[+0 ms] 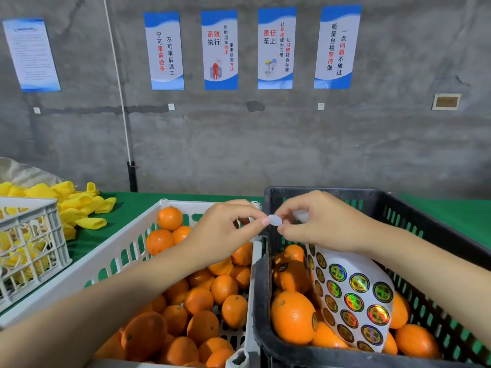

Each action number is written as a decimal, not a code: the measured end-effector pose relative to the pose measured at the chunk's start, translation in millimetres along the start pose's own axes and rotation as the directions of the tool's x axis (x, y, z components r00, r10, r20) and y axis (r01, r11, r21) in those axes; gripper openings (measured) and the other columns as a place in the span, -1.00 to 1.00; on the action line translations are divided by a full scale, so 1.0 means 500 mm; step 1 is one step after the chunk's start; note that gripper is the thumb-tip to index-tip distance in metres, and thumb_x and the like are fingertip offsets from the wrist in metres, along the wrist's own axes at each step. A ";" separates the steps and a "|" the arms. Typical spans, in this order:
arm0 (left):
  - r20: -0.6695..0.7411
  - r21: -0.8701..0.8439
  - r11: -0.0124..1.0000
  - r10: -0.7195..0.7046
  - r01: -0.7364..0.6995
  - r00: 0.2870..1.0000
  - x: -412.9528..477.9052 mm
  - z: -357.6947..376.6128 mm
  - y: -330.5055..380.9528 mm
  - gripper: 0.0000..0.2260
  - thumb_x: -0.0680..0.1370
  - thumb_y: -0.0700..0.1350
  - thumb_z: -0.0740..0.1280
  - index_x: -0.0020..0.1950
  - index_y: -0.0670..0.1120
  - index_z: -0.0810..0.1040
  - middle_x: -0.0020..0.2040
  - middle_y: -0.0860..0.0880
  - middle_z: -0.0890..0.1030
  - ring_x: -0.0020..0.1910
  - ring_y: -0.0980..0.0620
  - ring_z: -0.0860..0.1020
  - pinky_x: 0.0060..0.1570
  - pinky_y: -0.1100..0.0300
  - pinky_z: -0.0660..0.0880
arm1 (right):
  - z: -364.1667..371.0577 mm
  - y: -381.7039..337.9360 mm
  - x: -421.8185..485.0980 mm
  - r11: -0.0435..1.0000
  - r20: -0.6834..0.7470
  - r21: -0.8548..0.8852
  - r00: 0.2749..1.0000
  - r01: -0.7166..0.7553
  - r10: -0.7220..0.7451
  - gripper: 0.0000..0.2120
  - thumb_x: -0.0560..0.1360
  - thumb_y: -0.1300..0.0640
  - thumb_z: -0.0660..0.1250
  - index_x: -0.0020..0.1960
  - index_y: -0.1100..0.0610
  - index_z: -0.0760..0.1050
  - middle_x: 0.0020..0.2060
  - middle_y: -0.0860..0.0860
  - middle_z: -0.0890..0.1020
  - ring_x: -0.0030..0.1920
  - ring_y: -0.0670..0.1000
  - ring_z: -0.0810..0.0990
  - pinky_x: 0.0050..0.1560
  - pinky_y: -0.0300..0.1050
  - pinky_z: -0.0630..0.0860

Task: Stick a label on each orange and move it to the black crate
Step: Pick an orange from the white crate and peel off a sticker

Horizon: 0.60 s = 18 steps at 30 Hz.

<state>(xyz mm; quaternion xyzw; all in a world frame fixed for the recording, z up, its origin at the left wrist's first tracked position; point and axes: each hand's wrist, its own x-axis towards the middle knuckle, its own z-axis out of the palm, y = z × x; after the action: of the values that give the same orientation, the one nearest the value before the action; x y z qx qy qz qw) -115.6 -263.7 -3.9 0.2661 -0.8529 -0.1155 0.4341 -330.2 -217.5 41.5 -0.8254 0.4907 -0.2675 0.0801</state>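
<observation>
Two hands meet mid-view: our left hand (220,229) and right hand (324,221) fingers pinch one label (275,220) over the black crate (332,191), four o'clock; oranges (223,288) lie in the white crate (186,203), seven o'clock.

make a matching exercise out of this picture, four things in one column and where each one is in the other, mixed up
Things
1. label sheet
2. peeled label
3. yellow foam nets
4. blue and white posters

Places
a. on the concrete wall
b. pinched at the left hand fingertips, between the two hands
c. held by the right hand, curling over the oranges in the black crate
d. heaped on the green table, far left

Pairs: 1-c, 2-b, 3-d, 4-a
</observation>
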 end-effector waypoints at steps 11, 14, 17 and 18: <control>0.189 0.125 0.992 -0.008 -0.016 0.982 0.004 -0.029 -0.020 -0.69 0.53 0.22 0.30 -0.15 0.04 0.69 -0.16 0.10 0.65 -0.11 0.05 0.60 -0.12 0.07 0.54 | -0.006 0.022 0.001 0.998 -0.043 0.040 0.998 0.049 -0.047 -0.85 0.47 -0.11 0.42 -0.12 -0.07 0.70 -0.21 -0.25 0.69 -0.11 -0.25 0.63 -0.03 -0.24 0.56; 0.251 0.297 0.948 -0.190 0.112 0.949 0.005 -0.070 -0.050 -0.59 0.55 0.30 0.25 -0.14 0.02 0.69 -0.16 0.11 0.65 -0.12 0.14 0.59 -0.10 0.14 0.52 | -0.007 0.024 -0.002 0.998 -0.035 -0.038 0.998 0.044 -0.045 -0.83 0.46 -0.13 0.38 -0.11 -0.08 0.69 -0.22 -0.24 0.68 -0.11 -0.27 0.62 0.01 -0.18 0.58; 0.331 0.587 0.761 -0.536 0.275 0.776 -0.005 -0.111 -0.096 -0.70 0.58 0.21 0.29 0.00 0.02 0.65 -0.04 0.09 0.62 -0.01 0.07 0.56 0.01 0.13 0.51 | -0.004 0.024 -0.003 0.993 -0.037 -0.094 0.997 0.071 -0.075 -0.88 0.47 -0.11 0.39 -0.13 -0.11 0.68 -0.22 -0.26 0.66 -0.11 -0.28 0.60 0.01 -0.10 0.59; 0.385 0.664 0.681 -0.665 0.308 0.640 -0.010 -0.119 -0.107 -0.74 0.56 0.19 0.32 0.02 0.03 0.62 -0.01 0.07 0.60 0.02 0.03 0.55 0.04 0.11 0.51 | -0.004 0.023 -0.003 0.991 -0.037 -0.104 0.996 0.078 -0.083 -0.89 0.47 -0.10 0.40 -0.14 -0.12 0.67 -0.22 -0.27 0.66 -0.12 -0.27 0.60 0.00 -0.08 0.59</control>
<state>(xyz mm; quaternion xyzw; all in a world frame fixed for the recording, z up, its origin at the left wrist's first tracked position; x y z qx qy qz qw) -46.5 -303.4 5.1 0.5559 -0.8287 -0.0658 -0.0038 -340.7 -221.9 38.0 -0.8419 0.4716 -0.2618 0.0168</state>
